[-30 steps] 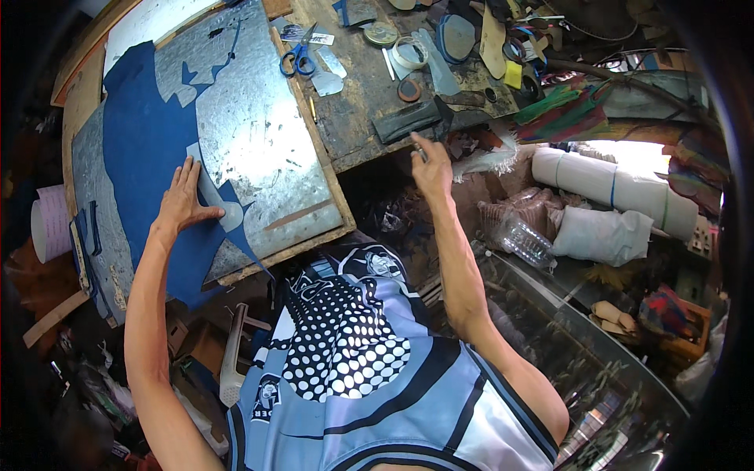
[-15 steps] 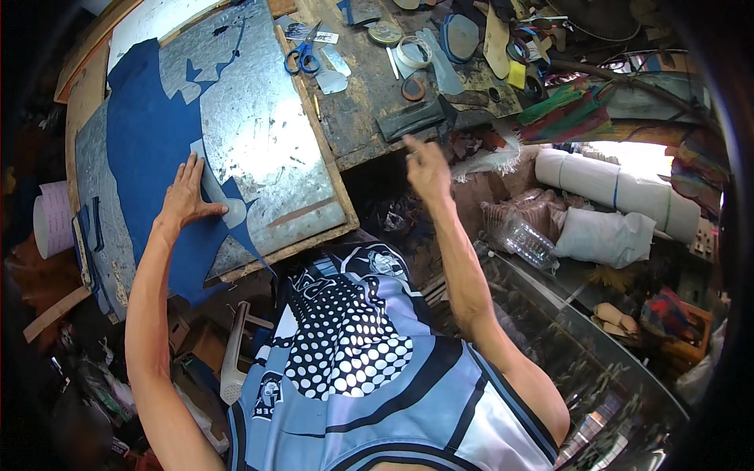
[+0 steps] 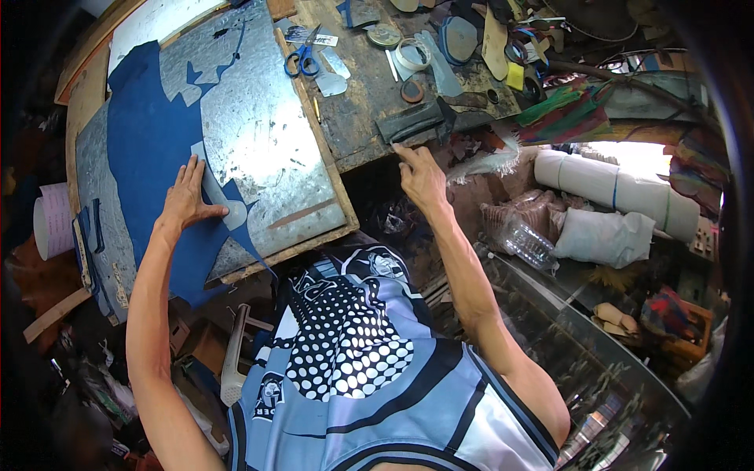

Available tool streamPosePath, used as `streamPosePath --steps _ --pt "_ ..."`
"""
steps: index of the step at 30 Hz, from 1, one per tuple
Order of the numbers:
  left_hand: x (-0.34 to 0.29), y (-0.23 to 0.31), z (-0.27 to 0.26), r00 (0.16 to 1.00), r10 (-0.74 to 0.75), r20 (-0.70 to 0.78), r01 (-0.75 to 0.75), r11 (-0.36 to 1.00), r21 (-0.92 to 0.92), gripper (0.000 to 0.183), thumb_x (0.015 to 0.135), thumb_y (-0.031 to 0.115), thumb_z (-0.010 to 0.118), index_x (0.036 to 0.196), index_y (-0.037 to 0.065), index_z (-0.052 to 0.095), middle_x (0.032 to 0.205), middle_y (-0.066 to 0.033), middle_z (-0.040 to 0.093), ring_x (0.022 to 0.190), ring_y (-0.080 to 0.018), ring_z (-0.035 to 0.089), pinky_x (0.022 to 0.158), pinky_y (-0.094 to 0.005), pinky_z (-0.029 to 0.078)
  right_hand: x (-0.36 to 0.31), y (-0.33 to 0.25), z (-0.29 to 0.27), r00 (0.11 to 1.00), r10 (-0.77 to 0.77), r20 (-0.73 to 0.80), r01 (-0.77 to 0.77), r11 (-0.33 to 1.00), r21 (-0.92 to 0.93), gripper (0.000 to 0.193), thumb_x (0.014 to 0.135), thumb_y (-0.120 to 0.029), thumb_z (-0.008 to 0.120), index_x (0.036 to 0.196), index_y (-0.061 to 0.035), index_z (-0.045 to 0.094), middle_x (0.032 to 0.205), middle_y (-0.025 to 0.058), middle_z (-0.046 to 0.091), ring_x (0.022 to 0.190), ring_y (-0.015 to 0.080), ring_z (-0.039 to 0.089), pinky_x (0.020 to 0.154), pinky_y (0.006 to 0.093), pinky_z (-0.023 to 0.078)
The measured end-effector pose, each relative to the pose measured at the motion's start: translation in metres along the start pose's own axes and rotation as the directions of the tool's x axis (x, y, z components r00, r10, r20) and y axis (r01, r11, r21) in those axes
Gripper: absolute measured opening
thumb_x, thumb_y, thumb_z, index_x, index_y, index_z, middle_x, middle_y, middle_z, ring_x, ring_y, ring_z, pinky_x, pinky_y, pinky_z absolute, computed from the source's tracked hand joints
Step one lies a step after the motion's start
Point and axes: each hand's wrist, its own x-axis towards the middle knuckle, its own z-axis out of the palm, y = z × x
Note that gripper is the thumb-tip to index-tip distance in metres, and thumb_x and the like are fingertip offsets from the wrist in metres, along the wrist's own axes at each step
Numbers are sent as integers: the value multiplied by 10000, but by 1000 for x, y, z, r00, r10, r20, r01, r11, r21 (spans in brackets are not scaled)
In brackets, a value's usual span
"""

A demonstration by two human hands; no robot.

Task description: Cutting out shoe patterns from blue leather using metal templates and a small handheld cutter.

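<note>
We have our left hand point(image 3: 184, 199) laid flat on the metal plate's left half, over the blue sheet point(image 3: 145, 133), its thumb set wide of the other fingers. Under and beside that hand lies a pale, narrow template point(image 3: 212, 187), along the sheet's edge nearest the middle of the metal plate point(image 3: 267, 125). Our right hand point(image 3: 424, 180) is off the plate's right side, by the edge of the wooden surface point(image 3: 338, 118) and just beside a dark folded piece point(image 3: 410, 122); its fingers are bent, and we cannot tell whether they grip anything small. Blue-handled scissors point(image 3: 302, 61) lie beyond the plate's right rim.

We judge the blue sheet light and limp, since it droops over the plate's near edge, and likely to slide on smooth metal. Its broad middle seems the better hold, the thin tongue at the plate's near rim the weaker. The template looks thin and stiffer; spread pressure along its length should steady it.
</note>
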Motion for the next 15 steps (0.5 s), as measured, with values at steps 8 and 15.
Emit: streamPosePath --steps 8,15 --pt "0 0 0 1000 -7 -4 7 1000 20 1316 498 627 863 1529 99 240 1613 -114 171 1458 -383 215 1093 -589 346 11 1 -12 980 189 57 -186 981 -47 343 855 -100 596 1171 -209 676 961 143 594 886 354 608 791 431 498" --pt "0 1 -2 1000 7 6 -7 1000 12 1310 513 634 854 1531 92 233 1616 -109 165 1458 -387 210 1100 -590 336 15 9 -8 990 143 -15 -144 985 -90 332 859 -103 593 1162 -209 677 930 136 576 872 342 610 761 439 503"
